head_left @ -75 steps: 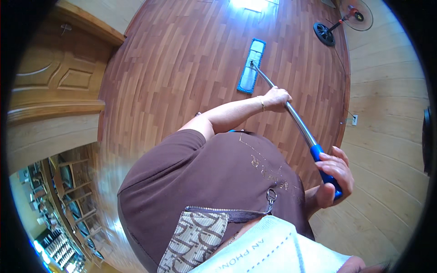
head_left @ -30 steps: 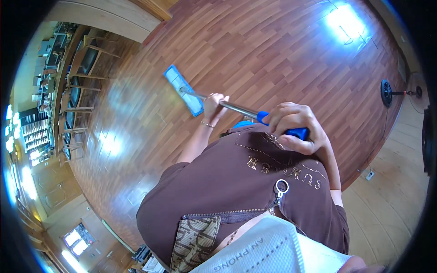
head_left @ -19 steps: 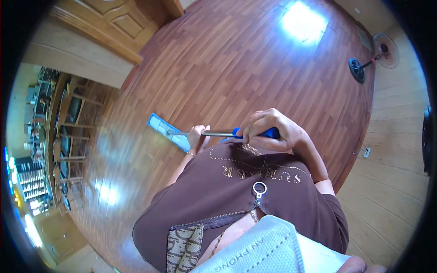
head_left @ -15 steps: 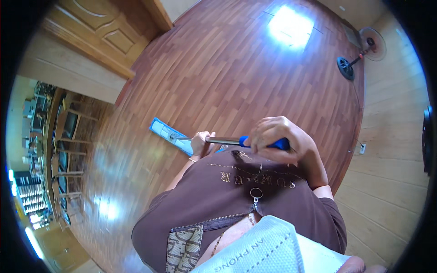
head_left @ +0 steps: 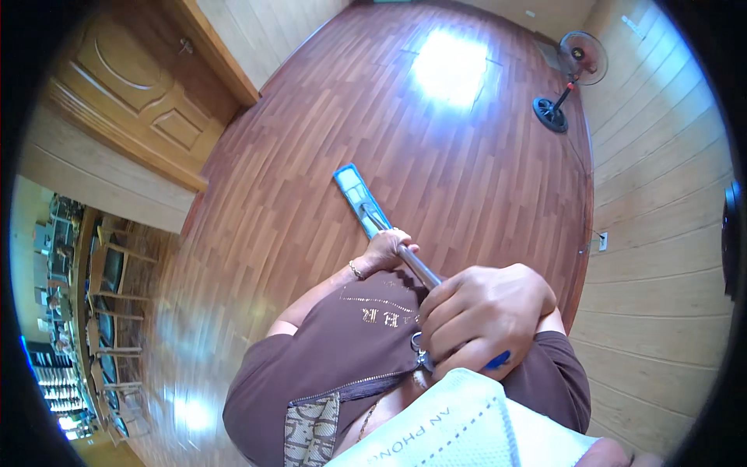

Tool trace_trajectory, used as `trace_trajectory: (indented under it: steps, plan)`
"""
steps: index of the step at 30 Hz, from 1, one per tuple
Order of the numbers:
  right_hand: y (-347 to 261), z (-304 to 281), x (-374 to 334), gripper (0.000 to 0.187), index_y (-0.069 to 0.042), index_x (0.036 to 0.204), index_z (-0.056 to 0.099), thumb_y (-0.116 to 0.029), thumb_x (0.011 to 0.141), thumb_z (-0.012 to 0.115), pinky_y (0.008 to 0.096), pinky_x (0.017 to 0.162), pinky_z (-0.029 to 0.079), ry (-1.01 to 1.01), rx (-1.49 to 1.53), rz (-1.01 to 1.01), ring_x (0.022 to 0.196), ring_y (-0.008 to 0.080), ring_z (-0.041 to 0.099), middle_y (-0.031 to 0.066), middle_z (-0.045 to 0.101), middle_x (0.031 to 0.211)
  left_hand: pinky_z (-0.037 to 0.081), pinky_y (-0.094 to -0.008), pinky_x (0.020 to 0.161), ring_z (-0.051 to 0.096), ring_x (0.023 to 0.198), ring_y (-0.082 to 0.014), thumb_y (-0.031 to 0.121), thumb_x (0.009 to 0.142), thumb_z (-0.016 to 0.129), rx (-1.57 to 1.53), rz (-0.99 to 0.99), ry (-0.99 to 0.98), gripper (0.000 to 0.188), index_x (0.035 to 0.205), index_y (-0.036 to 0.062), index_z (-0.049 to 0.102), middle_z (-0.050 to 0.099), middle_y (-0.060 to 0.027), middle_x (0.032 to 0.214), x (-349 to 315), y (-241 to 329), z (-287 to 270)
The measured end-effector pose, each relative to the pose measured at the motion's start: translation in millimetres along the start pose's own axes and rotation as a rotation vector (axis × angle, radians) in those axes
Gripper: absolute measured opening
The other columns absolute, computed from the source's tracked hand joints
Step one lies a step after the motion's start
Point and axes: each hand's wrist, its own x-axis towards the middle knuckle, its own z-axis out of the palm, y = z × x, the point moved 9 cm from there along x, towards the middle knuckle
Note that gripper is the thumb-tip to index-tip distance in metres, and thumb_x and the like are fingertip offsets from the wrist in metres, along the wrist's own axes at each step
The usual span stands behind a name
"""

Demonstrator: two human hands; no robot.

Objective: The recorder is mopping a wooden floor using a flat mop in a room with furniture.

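Note:
A flat mop with a blue, light-topped head [head_left: 355,194] lies against the wooden floor ahead of me. Its metal pole [head_left: 421,268] slants back toward my chest. Low on the pole, my left hand [head_left: 387,249] is closed around it, close to the mop head. My right hand [head_left: 486,319] wraps the upper end in front of my chest. Most of the blue grip is hidden in that hand; a bit of the blue end [head_left: 498,360] shows below the fingers.
Brown plank floor [head_left: 272,179] stretches ahead, with a bright reflection on it. A standing fan [head_left: 551,114] is by the right wall [head_left: 654,194]. At the left are a wooden door [head_left: 144,86] and, beyond an opening, several chairs [head_left: 117,307] along a counter.
The mop head has swung right and farther from me. My right hand has come closer to my chest, tilting the pole, and my left hand has shifted right along with it.

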Motion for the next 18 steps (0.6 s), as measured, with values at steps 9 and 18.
trace_trajectory:
  steps: [9, 18]
  plan:
    - [9.4, 15.9, 17.1, 0.026, -0.004, 0.08, 0.058, -0.023, 0.077, 0.076, 0.0426, 0.057, 0.046, -0.124, 0.297, -0.137, 0.062, 0.0334, 0.062, 0.0114, 0.06, 0.066, 0.049, -0.0422, 0.07, 0.065, 0.079, -0.0322, 0.027, 0.077, 0.076, -0.097, 0.217, -0.428, 0.026, 0.07, 0.0064, 0.062, 0.064, -0.0146, 0.079, 43.8, 19.4, 27.7]
    - [105.6, 16.9, 19.7, 0.026, -0.004, 0.091, 0.062, -0.022, 0.079, 0.077, 0.0399, 0.064, 0.048, -0.009, 0.112, 0.108, 0.067, 0.0309, 0.062, 0.0087, 0.061, 0.073, 0.045, -0.0384, 0.1, 0.056, 0.115, -0.0277, 0.013, 0.083, 0.062, -0.165, 0.114, -0.049, 0.037, 0.119, 0.0076, 0.061, 0.061, -0.012, 0.117, -3.4, -2.1, -59.8]
